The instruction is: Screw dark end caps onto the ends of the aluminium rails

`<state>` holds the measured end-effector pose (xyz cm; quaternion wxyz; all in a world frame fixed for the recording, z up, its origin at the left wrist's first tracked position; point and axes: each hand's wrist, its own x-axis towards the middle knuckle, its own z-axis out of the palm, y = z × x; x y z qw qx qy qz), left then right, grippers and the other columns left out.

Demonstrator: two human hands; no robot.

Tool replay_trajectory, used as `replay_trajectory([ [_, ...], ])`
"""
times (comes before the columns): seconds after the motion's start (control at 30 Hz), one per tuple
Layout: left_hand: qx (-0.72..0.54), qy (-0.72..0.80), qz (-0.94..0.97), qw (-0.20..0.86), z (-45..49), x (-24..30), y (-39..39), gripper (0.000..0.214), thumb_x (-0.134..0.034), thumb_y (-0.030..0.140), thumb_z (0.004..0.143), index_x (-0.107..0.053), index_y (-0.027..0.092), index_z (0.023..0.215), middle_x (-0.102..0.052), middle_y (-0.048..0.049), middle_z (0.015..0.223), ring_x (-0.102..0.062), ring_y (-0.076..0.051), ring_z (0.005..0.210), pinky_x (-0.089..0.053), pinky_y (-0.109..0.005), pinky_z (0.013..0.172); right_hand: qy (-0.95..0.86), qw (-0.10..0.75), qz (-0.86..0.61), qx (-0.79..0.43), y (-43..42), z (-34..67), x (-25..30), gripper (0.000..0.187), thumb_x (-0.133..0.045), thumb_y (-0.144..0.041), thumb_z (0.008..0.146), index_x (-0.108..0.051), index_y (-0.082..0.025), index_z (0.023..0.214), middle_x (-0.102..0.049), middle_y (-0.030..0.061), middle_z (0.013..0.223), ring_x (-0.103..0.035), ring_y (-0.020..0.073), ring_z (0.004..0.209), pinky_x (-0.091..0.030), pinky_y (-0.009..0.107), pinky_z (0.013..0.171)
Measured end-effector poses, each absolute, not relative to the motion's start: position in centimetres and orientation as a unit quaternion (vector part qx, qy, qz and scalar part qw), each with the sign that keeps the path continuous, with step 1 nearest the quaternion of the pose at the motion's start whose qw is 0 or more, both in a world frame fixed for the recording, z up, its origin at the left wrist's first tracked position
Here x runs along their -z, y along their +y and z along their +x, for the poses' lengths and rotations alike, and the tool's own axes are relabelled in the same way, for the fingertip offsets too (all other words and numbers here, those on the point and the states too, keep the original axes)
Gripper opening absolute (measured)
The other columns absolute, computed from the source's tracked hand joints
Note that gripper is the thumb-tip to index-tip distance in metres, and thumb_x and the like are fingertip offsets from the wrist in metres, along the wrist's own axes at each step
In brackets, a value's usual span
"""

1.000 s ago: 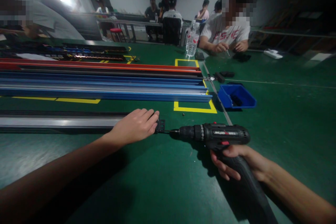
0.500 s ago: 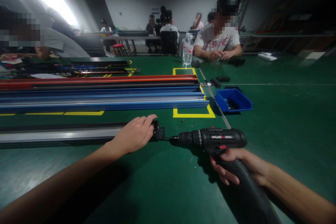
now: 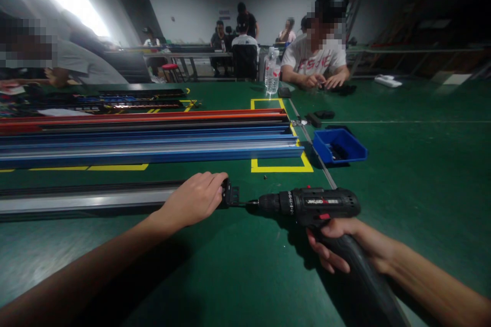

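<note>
My left hand [image 3: 195, 196] is closed over the end of a long grey metal rail [image 3: 84, 198] that lies on the green table [image 3: 230, 265]. A small black end cap [image 3: 231, 196] sits on the rail's end, just past my fingers. My right hand [image 3: 347, 245] grips the handle of a black cordless drill [image 3: 314, 203]. The drill lies level, and its bit points left into the end cap.
A stack of red, black and blue rails [image 3: 153, 135] lies behind, over yellow floor-tape marks [image 3: 282, 167]. A blue bin [image 3: 339, 145] with small parts stands to the right. A water bottle [image 3: 270, 71] and a seated person [image 3: 320, 56] handling small parts are at the far edge. More people sit behind and at left.
My view has lifted, so everything sits lower in the frame than a second ago. My left fingers have curled tighter over the rail's end. The drill stays against the end cap.
</note>
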<state>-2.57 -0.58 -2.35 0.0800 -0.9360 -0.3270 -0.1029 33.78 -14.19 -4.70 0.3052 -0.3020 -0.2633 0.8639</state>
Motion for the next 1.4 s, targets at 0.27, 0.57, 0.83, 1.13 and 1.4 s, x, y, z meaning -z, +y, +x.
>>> replay_trajectory([
  [0.27, 0.099, -0.345, -0.932, 0.042, -2.4, 2.0, -0.7, 0.038, -0.033, 0.028, 0.104, -0.057, 0.010, 0.128, -0.069, -0.0132, 0.099, -0.065, -0.025, 0.086, -0.053, -0.043, 0.080, -0.264, 0.314, -0.299, -0.861, -14.2, 33.6, 4.5, 0.033, -0.067, -0.034, 0.085, -0.073, -0.006, 0.101, -0.068, 0.0036, 0.078, -0.057, 0.0053, 0.050, -0.054, 0.023, 0.064],
  [0.57, 0.130, -0.374, -0.917, -0.047, -2.1, 0.9, 0.3, 0.041, -0.038, 0.042, 0.105, -0.058, 0.015, 0.129, -0.069, -0.0125, 0.119, -0.065, -0.026, 0.110, -0.052, -0.045, 0.095, -0.299, 0.330, -0.300, -0.843, -14.4, 33.1, 4.4, 0.045, -0.056, -0.033, 0.079, -0.072, 0.000, 0.107, -0.075, 0.0185, 0.094, -0.067, 0.0118, 0.057, -0.056, 0.028, 0.070],
  [0.83, 0.097, -0.262, -0.957, -0.070, 3.3, -1.6, 3.1, 0.025, -0.046, 0.030, 0.103, -0.066, 0.016, 0.108, -0.069, -0.0089, 0.102, -0.063, -0.023, 0.097, -0.049, -0.036, 0.084, -0.303, 0.385, -0.263, -0.831, -14.2, 34.3, 2.4, 0.042, -0.057, -0.027, 0.077, -0.073, -0.003, 0.106, -0.075, 0.0178, 0.088, -0.058, 0.0103, 0.045, -0.054, 0.027, 0.058],
  [1.13, 0.071, -0.220, -0.953, -0.193, 8.7, -0.3, 4.2, 0.015, -0.057, 0.020, 0.090, -0.067, 0.022, 0.101, -0.069, -0.0052, 0.106, -0.061, -0.020, 0.097, -0.047, -0.033, 0.085, -0.315, 0.495, -0.214, -0.781, -13.6, 35.3, 0.6, 0.034, -0.058, -0.030, 0.074, -0.072, -0.009, 0.096, -0.069, 0.0066, 0.075, -0.039, 0.0055, 0.036, -0.046, 0.025, 0.049],
  [1.4, 0.051, -0.228, -0.945, -0.228, 10.1, 2.2, 5.9, 0.009, -0.055, 0.014, 0.082, -0.063, 0.017, 0.077, -0.063, -0.0036, 0.080, -0.056, -0.017, 0.074, -0.044, -0.030, 0.071, -0.311, 0.489, -0.156, -0.800, -13.8, 34.1, 1.4, 0.034, -0.056, -0.029, 0.075, -0.068, -0.008, 0.099, -0.062, 0.0039, 0.076, -0.041, 0.0056, 0.039, -0.048, 0.025, 0.054],
])
